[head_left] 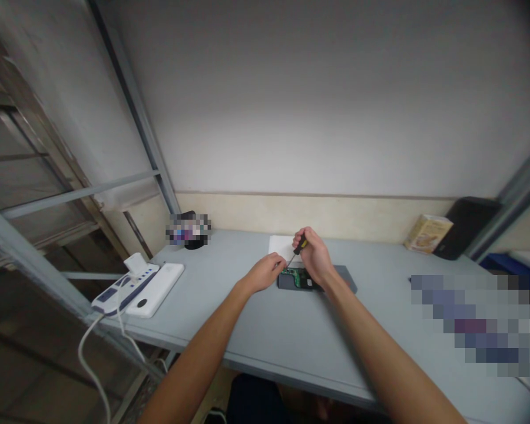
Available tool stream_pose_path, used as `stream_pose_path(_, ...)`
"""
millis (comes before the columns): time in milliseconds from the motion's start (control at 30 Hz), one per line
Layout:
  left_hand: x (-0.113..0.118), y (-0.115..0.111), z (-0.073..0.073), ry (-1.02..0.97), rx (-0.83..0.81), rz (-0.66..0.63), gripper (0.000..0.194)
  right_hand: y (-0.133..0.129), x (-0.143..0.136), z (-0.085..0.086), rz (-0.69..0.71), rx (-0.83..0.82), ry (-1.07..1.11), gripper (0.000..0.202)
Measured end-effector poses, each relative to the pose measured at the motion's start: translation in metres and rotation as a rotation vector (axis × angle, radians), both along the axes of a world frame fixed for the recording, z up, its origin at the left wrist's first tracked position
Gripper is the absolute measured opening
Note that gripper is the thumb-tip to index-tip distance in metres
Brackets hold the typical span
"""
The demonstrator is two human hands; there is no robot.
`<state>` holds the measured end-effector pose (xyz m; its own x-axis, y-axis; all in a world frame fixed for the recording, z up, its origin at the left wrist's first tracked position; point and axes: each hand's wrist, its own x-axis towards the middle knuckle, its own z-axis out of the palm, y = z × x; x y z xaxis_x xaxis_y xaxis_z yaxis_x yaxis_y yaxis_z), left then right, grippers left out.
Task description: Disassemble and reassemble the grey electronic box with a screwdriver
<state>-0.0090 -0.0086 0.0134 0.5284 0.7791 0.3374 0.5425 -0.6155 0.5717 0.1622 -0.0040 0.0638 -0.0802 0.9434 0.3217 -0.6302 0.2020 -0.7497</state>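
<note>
Dark-grey casing [286, 283], green circuit board [297, 276] exposed; my right hand [317, 255] grips a screwdriver [301, 244]; left hand [265, 274] curled, its hold I cannot tell.

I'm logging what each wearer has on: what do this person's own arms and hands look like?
The left hand and right hand are ungloved. The left forearm and right forearm are bare, with no sleeve in view. No watch or bracelet shows on either wrist; the fingers are too small to rule out rings.
</note>
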Motion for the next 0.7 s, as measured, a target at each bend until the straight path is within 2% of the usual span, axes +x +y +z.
stream_pose_path(200, 0.000, 0.003, -0.005, -0.020, 0.017, 0.043, 0.034, -0.001, -0.001, -0.004, -0.075, 0.010, -0.123, 0.035)
stream_pose_path(367, 0.001, 0.002, -0.005, -0.029, -0.011, 0.072, 0.033, -0.009, -0.014, -0.002, -0.194, 0.198, -0.425, 0.034)
stream_pose_path(500, 0.001, 0.002, -0.005, -0.032, 0.005, 0.080, 0.031, -0.014, -0.021, 0.000, -0.149, 0.252, -0.451, 0.038)
stream_pose_path(700, 0.001, 0.002, -0.005, -0.024, 0.005, 0.083, 0.032, -0.016, -0.017, 0.000, -0.174, 0.283, -0.506, 0.027)
